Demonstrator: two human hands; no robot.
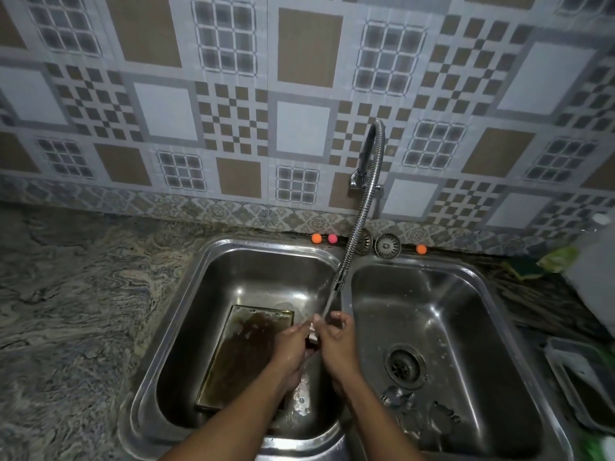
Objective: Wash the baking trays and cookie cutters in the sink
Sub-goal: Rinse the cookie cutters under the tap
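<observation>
Rinsing under the tap

Water from the flexible tap [361, 207] falls on a small pale object [312, 331], too blurred to identify, pinched between left hand [293, 344] and right hand [337, 341]. A dirty baking tray [233, 354] lies in the left sink basin [199, 294].

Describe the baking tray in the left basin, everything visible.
The baking tray is a rectangular metal pan with a raised rim, lying flat on the floor of the left basin, long side running away from the camera. Its base is stained dark brown, with paler, soapy-looking patches along the left edge. The left hand and forearm cover its right edge; whether they touch it is unclear.
</observation>
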